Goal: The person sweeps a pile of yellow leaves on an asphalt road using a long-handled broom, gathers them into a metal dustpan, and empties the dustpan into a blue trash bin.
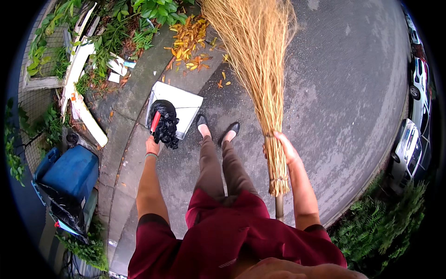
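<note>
Red handle [155, 122] clasped in the left hand [153, 145], arm extended; right hand [287, 148] curls round the straw broom [265, 86].

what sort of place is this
Outdoors, probably a roadside or street edge: grey pavement runs beside a raised kerb strip, parked cars line the far right, and a blue wheeled bin stands among plants at the left.

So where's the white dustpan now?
In the head view, the white dustpan is left of centre, just beyond the person's left hand, with the crumpled black bag covering part of it and the dark shoes to its right.
</note>
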A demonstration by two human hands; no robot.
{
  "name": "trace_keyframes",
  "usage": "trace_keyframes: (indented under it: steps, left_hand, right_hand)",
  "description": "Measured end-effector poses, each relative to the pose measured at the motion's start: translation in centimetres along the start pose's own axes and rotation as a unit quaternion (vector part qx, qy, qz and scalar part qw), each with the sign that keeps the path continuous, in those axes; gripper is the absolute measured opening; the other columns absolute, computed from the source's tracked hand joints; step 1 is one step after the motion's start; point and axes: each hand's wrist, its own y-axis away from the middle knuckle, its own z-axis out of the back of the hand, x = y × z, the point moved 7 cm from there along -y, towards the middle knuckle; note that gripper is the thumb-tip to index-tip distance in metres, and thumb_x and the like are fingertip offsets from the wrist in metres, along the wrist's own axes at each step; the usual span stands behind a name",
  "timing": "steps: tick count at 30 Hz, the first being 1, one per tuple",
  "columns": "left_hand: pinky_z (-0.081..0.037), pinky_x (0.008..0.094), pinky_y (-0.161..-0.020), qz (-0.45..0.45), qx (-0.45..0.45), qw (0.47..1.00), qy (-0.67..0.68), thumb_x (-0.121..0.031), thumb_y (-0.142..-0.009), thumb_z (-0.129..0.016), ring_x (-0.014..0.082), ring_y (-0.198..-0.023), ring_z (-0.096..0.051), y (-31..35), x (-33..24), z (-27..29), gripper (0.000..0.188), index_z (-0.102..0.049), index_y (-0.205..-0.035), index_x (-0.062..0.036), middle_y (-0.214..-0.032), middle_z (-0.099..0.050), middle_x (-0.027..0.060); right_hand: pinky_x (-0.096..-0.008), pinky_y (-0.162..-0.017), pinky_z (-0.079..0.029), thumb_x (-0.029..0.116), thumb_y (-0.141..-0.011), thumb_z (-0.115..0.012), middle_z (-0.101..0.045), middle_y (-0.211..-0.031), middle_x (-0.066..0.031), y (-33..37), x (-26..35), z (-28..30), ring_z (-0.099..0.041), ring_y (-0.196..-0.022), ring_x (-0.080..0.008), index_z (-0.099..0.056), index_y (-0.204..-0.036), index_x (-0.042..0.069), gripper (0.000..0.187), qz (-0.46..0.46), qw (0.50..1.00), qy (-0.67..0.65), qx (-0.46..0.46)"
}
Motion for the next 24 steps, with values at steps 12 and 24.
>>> trace_keyframes:
  steps: [12, 24]
  left_hand:
    - [-0.044, 0.0421, -0.07, 0.203, 0.045, 0.978, -0.032, -0.006, -0.073, -0.05, 0.0365, -0.079, -0.055, 8.4, 8.4, -1.9, 0.027, -0.05, -0.101, -0.0051, -0.082, -0.058, 0.0184]
    - [-0.04, 0.0423, -0.075, 0.05, -0.167, 0.985, 0.012, -0.012, -0.077, -0.055, 0.0355, -0.088, -0.048, 2.4, -7.1, 6.8, 0.026, -0.048, -0.1, -0.0039, -0.093, -0.05, 0.0167]
  right_hand:
    - [-0.029, -0.048, -0.047, 0.032, -0.07, -0.063, -0.056, -0.071, -0.0112, 10.6, -2.4, 0.9, -0.056, -0.057, -0.0191, -0.045, -0.107, -0.002, 0.053, -0.05, 0.991, 0.104, -0.061]
    - [-0.0323, -0.048, -0.049, 0.047, -0.072, -0.058, -0.057, -0.072, -0.0144, 0.6, 1.6, 2.1, -0.058, -0.057, -0.021, -0.046, -0.094, 0.001, 0.053, -0.036, 0.998, 0.011, -0.051]
